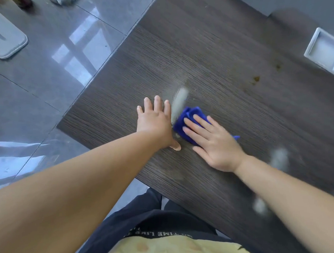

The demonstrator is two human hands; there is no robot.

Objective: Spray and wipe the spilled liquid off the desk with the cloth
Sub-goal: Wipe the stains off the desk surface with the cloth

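Note:
A crumpled blue cloth [186, 120] lies on the dark wood-grain desk [226, 58], near its middle. My right hand [212, 141] presses flat on top of the cloth, fingers spread and pointing up-left. Just left of it, my left hand [155, 123] rests palm down on the desk with fingers apart, holding nothing. A pale wet streak [179, 101] runs up from the cloth between the two hands. Small brownish spots [256, 78] mark the desk farther right. No spray bottle is in view.
A white rectangular inset [322, 49] sits in the desk at the right edge. The desk's left edge and near corner [58, 126] border a glossy grey tiled floor. A grey flat object [4, 37] lies on the floor at top left. Blurry pale patches [279, 158] show by my right forearm.

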